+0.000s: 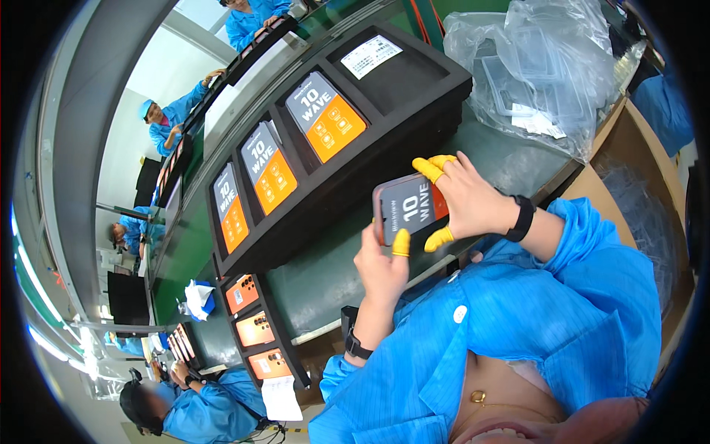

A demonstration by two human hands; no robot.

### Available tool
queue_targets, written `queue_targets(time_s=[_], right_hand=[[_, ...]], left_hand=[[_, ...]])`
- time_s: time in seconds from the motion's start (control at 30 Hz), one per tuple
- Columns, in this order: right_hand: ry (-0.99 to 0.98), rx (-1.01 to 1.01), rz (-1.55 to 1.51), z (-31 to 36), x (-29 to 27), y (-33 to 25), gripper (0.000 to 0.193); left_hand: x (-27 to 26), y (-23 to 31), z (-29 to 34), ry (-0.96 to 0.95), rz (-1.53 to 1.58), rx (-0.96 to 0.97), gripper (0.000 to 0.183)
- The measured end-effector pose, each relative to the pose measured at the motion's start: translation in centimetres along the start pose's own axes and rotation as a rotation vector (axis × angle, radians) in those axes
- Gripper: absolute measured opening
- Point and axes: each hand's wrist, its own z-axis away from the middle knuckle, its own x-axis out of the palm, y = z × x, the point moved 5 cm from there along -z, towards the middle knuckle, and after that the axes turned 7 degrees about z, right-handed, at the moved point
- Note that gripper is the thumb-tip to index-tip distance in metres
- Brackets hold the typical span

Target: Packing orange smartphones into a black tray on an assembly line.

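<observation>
I hold a smartphone (pixel 399 210) in front of me, its face covered by a grey and orange printed film. My left hand (pixel 380 268) grips its left end, with a yellow finger cot on the thumb. Around the phone's right end, my right hand (pixel 477 198) has yellow-cotted fingers at the far edge and a cotted thumb at the near edge. Beyond the phone, a black foam tray (pixel 347 159) carries three phones with the same film, including one phone (pixel 325 117) nearest its label. The tray's right-hand compartment has a white label (pixel 371 57) in it.
A clear plastic bag (pixel 473 44) with clear plastic trays lies at the far right, near an open cardboard box (pixel 651 159). To the left, another black tray (pixel 268 300) holds orange-backed phones, with a paper sheet (pixel 281 399) beside it. Co-workers in blue sit along the green conveyor belt (pixel 303 292).
</observation>
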Motion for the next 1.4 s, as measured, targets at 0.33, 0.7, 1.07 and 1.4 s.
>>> queue_targets(time_s=[0.33, 0.7, 1.07, 1.4], right_hand=[[0.036, -0.127, -0.224, -1.0, -0.6, 0.9, 0.038], [0.230, -0.142, -0.903, -2.6, -5.1, -3.2, 0.028], [0.370, 0.125, -0.967, -8.7, -9.5, -1.3, 0.034], [-0.230, 0.314, 0.381, -20.0, -6.0, 7.9, 0.055]], left_hand=[[-1.1, -1.9, -0.4, -0.106, -0.059, 0.018, 0.029], [2.6, 1.8, 0.5, -0.256, 0.104, 0.198, 0.025], [-0.2, 2.4, -2.0, -0.096, 0.080, 0.005, 0.035], [-18.6, -11.5, 7.5, 0.822, 0.230, -0.326, 0.023]])
